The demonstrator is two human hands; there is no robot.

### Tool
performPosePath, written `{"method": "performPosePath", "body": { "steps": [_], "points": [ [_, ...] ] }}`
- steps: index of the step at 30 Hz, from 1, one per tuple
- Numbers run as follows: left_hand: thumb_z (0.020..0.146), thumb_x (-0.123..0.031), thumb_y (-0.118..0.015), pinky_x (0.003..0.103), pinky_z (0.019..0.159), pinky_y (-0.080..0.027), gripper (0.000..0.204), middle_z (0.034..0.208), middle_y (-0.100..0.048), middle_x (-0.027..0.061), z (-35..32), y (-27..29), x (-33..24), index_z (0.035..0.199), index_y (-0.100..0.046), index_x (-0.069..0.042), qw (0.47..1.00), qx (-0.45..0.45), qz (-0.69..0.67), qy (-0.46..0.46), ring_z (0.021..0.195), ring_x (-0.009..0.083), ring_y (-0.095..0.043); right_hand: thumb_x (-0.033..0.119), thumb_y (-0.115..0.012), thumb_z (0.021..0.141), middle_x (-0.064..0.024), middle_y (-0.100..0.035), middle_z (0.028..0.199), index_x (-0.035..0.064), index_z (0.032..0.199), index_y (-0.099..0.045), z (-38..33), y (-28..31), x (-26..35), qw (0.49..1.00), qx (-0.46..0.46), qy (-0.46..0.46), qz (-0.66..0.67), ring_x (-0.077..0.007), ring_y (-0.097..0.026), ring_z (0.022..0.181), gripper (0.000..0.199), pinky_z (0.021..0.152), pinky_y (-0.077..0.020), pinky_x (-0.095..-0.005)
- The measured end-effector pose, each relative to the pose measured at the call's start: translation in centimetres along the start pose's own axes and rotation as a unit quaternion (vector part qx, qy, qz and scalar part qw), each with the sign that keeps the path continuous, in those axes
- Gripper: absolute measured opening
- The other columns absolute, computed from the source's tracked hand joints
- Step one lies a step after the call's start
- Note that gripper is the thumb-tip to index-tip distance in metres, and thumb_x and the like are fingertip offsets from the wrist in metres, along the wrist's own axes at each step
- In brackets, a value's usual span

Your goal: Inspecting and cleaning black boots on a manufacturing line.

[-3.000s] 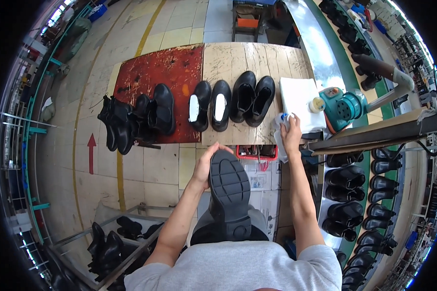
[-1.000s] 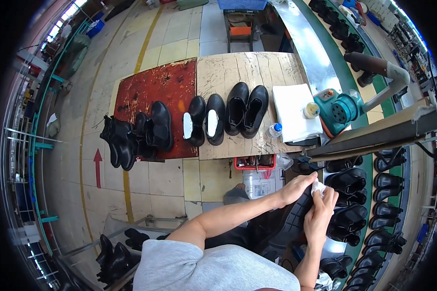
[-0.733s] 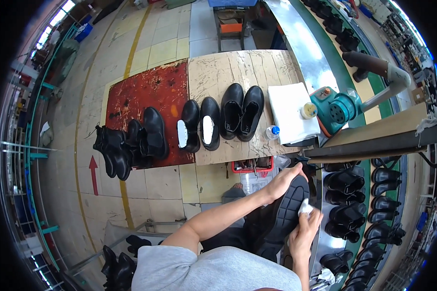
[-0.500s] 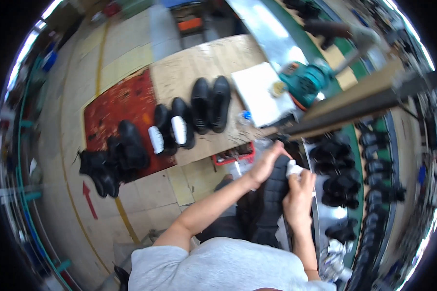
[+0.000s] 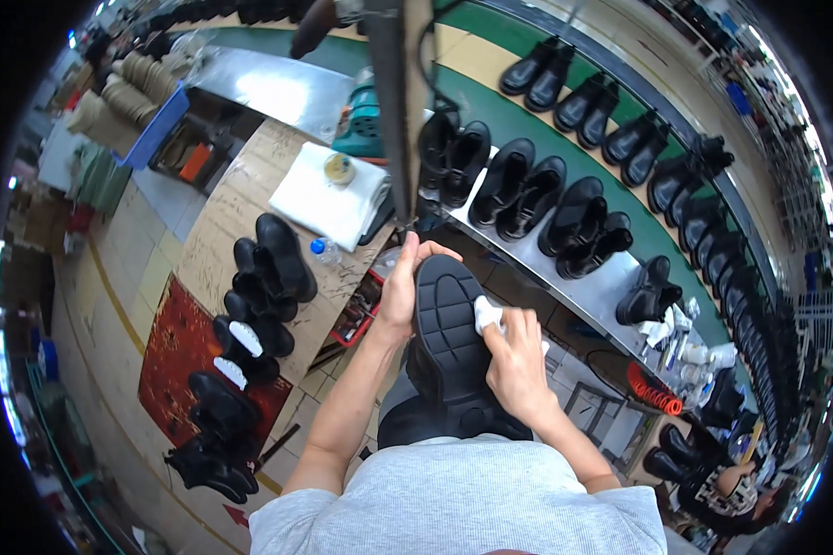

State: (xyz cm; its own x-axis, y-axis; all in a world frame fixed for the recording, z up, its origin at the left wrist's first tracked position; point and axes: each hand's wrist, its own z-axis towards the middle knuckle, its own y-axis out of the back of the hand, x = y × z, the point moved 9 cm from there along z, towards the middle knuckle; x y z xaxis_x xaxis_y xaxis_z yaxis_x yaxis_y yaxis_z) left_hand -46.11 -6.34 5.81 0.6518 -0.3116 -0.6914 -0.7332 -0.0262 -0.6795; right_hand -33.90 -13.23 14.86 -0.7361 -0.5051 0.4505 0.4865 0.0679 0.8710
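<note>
The upper of the black shoe (image 5: 453,338) I hold is mostly hidden from me, since its ridged sole faces up, and the heel end runs into the dark material over my lap, where I can't make out a clear border. My left grip (image 5: 405,298) is clamped on the forepart along its left edge, thumb pointing up beside the toe; the other fingers go round behind, with only some ends showing past the tip. So the shoe lies just right of that palm, toe away from me, heel near my grey shirt (image 5: 453,504). My right grip (image 5: 520,365) is closed on a white wad (image 5: 488,315), partly covered by my fingers, at the sole's right edge; the shoe lies to its left. Beyond my left forearm, the red basket (image 5: 349,340) is partly covered by the bench (image 5: 236,185), and the dark footwear (image 5: 220,416) at its near end runs together. A dark post (image 5: 398,102) cuts across the teal machine (image 5: 359,125). The person (image 5: 736,490) at lower right is small and blurred by the lens rim.
</note>
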Motion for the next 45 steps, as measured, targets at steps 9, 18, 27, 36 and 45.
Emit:
{"method": "performPosePath", "body": {
  "steps": [9, 18, 27, 36, 45],
  "points": [
    [0.1, -0.048, -0.021, 0.026, 0.07, -0.053, 0.062, 0.083, -0.065, 0.0092, 3.8, -8.4, 6.0, 0.094, -0.06, -0.001, 0.995, 0.057, 0.067, 0.046, 0.074, 0.0143, -0.064, -0.004, -0.058, 0.063, -0.013, -0.052, 0.1, -0.0007, 0.096, -0.06, -1.8, 5.3, -6.3, 0.994, -0.106, -0.018, -0.025, -0.0304, -0.048, 0.093, 0.033, 0.074, -0.0386, -0.0392],
    [0.1, -0.049, -0.023, 0.025, 0.07, -0.051, 0.062, 0.082, -0.064, 0.0072, 5.4, -18.1, 12.8, 0.092, -0.06, 0.0, 0.983, 0.12, 0.107, 0.086, 0.073, 0.0124, -0.061, -0.006, -0.059, 0.063, -0.0125, -0.054, 0.101, 0.0011, 0.093, -0.061, -7.6, 11.4, -13.6, 0.985, -0.173, -0.022, 0.008, -0.0297, -0.049, 0.093, 0.031, 0.077, -0.0398, -0.0393],
    [0.1, -0.048, -0.022, 0.023, 0.067, -0.05, 0.061, 0.078, -0.063, 0.006, 5.7, -23.3, 17.0, 0.093, -0.06, 0.0, 0.977, 0.123, 0.138, 0.105, 0.069, 0.0108, -0.06, -0.005, -0.062, 0.062, -0.0097, -0.054, 0.098, 0.0017, 0.092, -0.063, -14.6, 14.0, -19.0, 0.989, -0.144, -0.006, 0.024, -0.0283, -0.049, 0.092, 0.031, 0.077, -0.0404, -0.0378],
    [0.1, -0.049, -0.024, 0.024, 0.068, -0.05, 0.06, 0.08, -0.063, 0.0059, 5.1, -24.3, 18.8, 0.093, -0.059, -0.001, 0.977, 0.129, 0.132, 0.109, 0.071, 0.0112, -0.06, -0.002, -0.063, 0.064, -0.0083, -0.055, 0.103, 0.004, 0.091, -0.063, -17.2, 14.7, -20.8, 0.993, -0.111, 0.048, -0.005, -0.0271, -0.051, 0.095, 0.028, 0.078, -0.042, -0.0366],
    [0.099, -0.048, -0.024, 0.028, 0.07, -0.053, 0.061, 0.082, -0.065, 0.0125, 5.7, -24.9, 20.2, 0.092, -0.06, 0.001, 0.976, 0.117, 0.147, 0.112, 0.073, 0.0166, -0.064, -0.003, -0.061, 0.064, -0.0093, -0.056, 0.098, 0.0036, 0.092, -0.064, -18.6, 15.6, -23.2, 0.991, -0.124, 0.044, 0.002, -0.0268, -0.051, 0.093, 0.029, 0.078, -0.0414, -0.0368]
  ]
}}
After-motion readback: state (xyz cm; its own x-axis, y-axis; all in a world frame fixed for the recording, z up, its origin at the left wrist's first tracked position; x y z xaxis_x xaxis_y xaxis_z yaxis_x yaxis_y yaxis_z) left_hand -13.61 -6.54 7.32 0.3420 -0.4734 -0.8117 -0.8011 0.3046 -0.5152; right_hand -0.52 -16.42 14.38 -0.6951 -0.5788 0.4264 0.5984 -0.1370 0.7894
